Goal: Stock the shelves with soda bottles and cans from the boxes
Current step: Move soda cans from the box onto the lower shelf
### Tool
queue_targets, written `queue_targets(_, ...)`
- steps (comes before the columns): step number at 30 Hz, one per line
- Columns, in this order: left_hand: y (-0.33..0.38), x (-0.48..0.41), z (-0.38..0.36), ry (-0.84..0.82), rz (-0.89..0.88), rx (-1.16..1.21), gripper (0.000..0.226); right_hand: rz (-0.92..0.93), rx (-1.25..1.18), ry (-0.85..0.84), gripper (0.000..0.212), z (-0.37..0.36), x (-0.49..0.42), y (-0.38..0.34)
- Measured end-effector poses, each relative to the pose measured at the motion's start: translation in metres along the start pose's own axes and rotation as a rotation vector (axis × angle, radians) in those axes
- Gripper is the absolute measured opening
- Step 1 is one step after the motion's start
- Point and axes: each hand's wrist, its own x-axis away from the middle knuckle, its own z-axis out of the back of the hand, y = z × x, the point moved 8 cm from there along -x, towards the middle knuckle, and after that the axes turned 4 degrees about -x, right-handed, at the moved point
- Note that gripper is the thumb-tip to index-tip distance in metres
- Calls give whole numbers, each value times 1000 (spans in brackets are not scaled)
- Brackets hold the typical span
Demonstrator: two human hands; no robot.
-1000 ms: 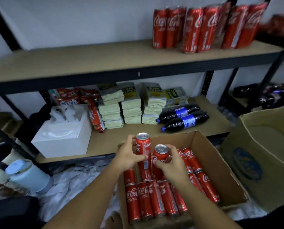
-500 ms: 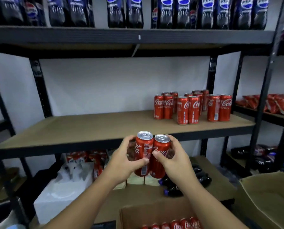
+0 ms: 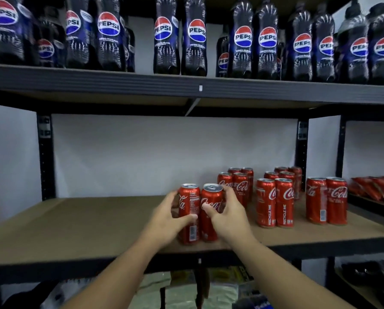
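While the left hand (image 3: 167,221) grips one Coca-Cola can (image 3: 188,214) and the right hand (image 3: 228,216) grips another (image 3: 210,211), both cans stand side by side at centre frame on the middle shelf (image 3: 97,221), left of the stocked Coca-Cola cans (image 3: 276,201); Pepsi bottles (image 3: 253,41) line the top.

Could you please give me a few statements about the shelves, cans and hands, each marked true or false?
1. The left hand grips the left can and the right hand grips the right can, both Coca-Cola. True.
2. The top shelf holds Coca-Cola bottles. False: it holds Pepsi bottles.
3. More cans stand on the middle shelf, right of the held pair. True.
4. The held cans lie on their sides. False: both are upright.
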Motion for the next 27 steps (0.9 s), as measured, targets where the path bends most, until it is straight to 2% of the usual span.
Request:
queue_targets(8, -66, -93, -8, -22, 62, -153, 76, 64, 160, -18, 44, -47, -92, 44)
queue_targets(12, -93, -127, -13, 24, 136, -239, 62, 21, 175, 11, 40, -64, -123, 71)
queue_targets(15, -108, -135, -18, 82, 123, -201, 50, 4, 247, 51, 35, -73, -132, 88)
queue_targets(19, -119, -143, -16, 130, 77, -273, 52, 26, 280, 82, 32, -80, -145, 99)
queue_targets(24, -120, -142, -20, 104, 60, -259, 53, 19, 270, 70, 34, -81, -148, 105)
queue_targets(27, -119, -142, -22, 83, 61, -224, 53, 7, 340, 51, 52, -82, -148, 110)
